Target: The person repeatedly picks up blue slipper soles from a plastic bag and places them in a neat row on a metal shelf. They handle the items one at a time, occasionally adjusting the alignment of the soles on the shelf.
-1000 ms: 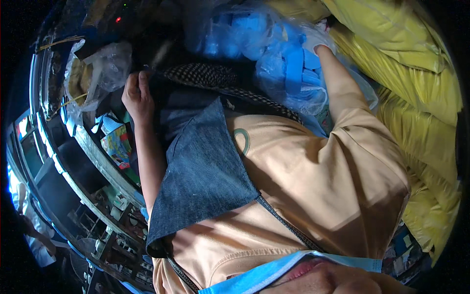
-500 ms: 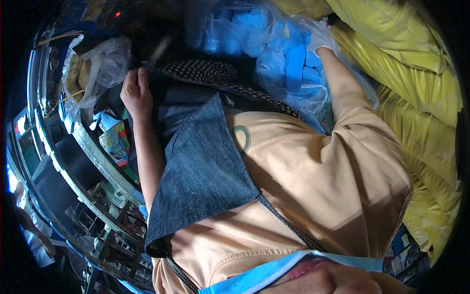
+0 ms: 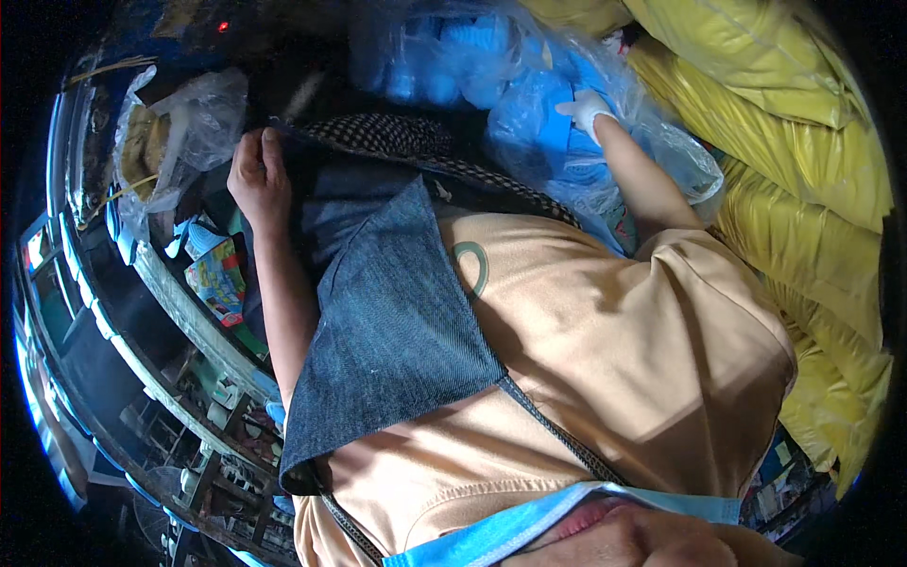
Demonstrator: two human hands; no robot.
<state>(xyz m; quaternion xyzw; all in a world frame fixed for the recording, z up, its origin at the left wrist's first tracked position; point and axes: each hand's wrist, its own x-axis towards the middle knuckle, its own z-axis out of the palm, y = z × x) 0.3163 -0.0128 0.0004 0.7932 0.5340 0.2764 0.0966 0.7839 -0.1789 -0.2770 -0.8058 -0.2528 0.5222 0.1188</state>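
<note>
Blue pieces (image 3: 556, 130) in clear bag (image 3: 707, 184) | right hand (image 3: 584, 111): white-gloved, thumb apart, over them; cannot tell if gripping | left hand (image 3: 259, 180): curled beside checkered cloth (image 3: 397, 135); cannot tell if pinching | apparent step: handling pieces; lifting one would need closed fingers

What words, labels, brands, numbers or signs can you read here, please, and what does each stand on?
No text is legible.
Multicoloured printed packet, below the left hand: print too small and blurred.
Tan shirt: green ring; cannot tell whether it is a letter or an emblem.
Clear plastic bag, at the right hand: none legible.
</note>
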